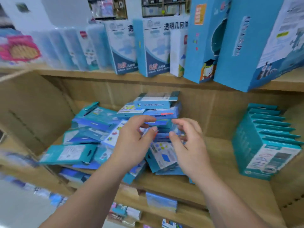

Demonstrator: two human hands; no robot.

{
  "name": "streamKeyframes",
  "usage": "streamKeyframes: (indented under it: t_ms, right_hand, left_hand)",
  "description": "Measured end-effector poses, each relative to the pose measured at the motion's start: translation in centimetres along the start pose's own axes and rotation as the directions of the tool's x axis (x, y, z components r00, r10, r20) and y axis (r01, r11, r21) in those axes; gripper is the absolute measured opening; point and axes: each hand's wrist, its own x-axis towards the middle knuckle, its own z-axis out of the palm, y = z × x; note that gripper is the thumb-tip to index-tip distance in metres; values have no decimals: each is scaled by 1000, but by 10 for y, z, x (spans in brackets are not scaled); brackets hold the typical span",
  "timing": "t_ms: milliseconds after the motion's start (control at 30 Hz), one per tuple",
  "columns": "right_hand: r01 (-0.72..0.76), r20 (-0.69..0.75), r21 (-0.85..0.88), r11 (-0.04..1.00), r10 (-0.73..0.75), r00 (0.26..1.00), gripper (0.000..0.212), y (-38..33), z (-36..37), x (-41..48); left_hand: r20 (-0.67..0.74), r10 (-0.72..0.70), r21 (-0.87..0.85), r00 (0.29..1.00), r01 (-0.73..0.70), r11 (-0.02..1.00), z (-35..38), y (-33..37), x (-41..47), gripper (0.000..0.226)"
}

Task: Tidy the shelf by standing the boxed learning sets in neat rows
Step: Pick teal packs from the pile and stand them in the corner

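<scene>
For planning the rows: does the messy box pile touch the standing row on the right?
Apart. The head view shows bare shelf between the pile and the standing row.

A: Shelf [164,183]?
B: Boxed sets [92,119] heaped flat, left and centre. Upright row [266,145] at right.
A: Hands?
B: Left hand [133,142] and right hand [189,145] over heap, fingers curled; grip unclear.

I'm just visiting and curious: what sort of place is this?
Probably a shop or stockroom for school supplies: wooden shelves hold a jumbled pile of teal boxed sets, a neat standing row at right, and bigger blue boxes above.
</scene>
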Motion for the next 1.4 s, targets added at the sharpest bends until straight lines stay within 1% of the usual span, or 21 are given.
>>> streamKeyframes:
  t_ms: [100, 233, 267, 333, 367, 467, 500, 567, 667, 733, 767, 800, 867, 967, 1000, 1067, 1167, 1233, 1333, 1400]
  right_hand:
    - [58, 45, 1, 998, -58, 997, 27, -29, 51, 18]
    - [141, 82, -18, 990, -139, 987, 21, -69, 125, 34]
    - [141, 95, -30, 990, -137, 986, 20, -77, 145, 37]
    - [134, 144, -52, 990, -125, 982, 22, -91, 183, 39]
    - [130, 180, -68, 989, -116, 977, 24, -96, 201, 39]
    - [91, 303, -130, 987, -48, 952, 28, -102, 254, 36]
    - [66, 342, -158, 985, -8, 940, 30, -103, 269, 34]
    - [37, 429, -248, 968, 75, 900, 32, -102, 294, 29]
    - [98, 571, -430, 898, 186, 800, 44, -100, 320, 20]
    - [113, 620, -497, 860, 261, 740, 53, -98, 334, 15]
    - [115, 630, -515, 849, 284, 723, 56, -95, 340, 12]
    - [118, 633, -526, 842, 296, 716, 58, -93, 344, 10]
    - [127, 628, -539, 833, 297, 719, 60, -88, 351, 7]
    - [116, 596, -545, 830, 286, 750, 60, -84, 356, 6]
    - [115, 588, -545, 831, 282, 758, 59, -84, 357, 7]
    - [112, 582, -544, 832, 278, 764, 59, -84, 358, 6]
    - [83, 563, -489, 868, 241, 790, 53, -86, 355, 4]
    - [10, 505, -386, 922, 203, 839, 46, -92, 349, 3]
    - [-139, 324, -171, 975, 189, 927, 39, -103, 339, 6]
    - [-224, 216, -12, 975, 221, 951, 33, -110, 335, 12]
  left_hand:
    - [-98, 39, 1, 994, -39, 999, -57, -21, 8, 13]
    - [-202, 91, 65, 975, -79, 995, -141, -63, 28, 12]
    - [-213, 83, 75, 973, -69, 995, -163, -79, 34, 10]
    - [-201, 24, 97, 979, -4, 995, -201, -112, 42, 7]
    - [-181, -11, 117, 983, 32, 993, -217, -130, 45, 10]
    - [-76, -65, 253, 995, 82, 964, -258, -183, 46, 16]
    - [-18, -80, 305, 997, 82, 949, -268, -199, 46, 18]
    - [144, -121, 378, 982, 59, 924, -285, -228, 43, 24]
    - [376, -172, 442, 910, -14, 897, -297, -260, 35, 47]
    - [472, -193, 458, 861, -53, 887, -300, -275, 30, 64]
    - [510, -201, 481, 836, -84, 873, -301, -282, 28, 71]
    - [540, -200, 508, 817, -127, 852, -302, -288, 26, 76]
    - [567, -179, 546, 804, -204, 812, -302, -295, 25, 82]
    - [609, -136, 544, 782, -286, 789, -302, -298, 25, 82]
    - [627, -131, 538, 768, -306, 785, -302, -298, 25, 82]
    - [638, -133, 525, 758, -301, 796, -303, -299, 27, 81]
    - [631, -139, 470, 763, -234, 851, -310, -299, 29, 77]
    - [623, -150, 391, 768, -139, 910, -320, -296, 31, 73]
    - [629, -172, 264, 758, 0, 965, -337, -286, 37, 65]
    - [648, -195, 165, 737, 114, 980, -346, -278, 42, 58]
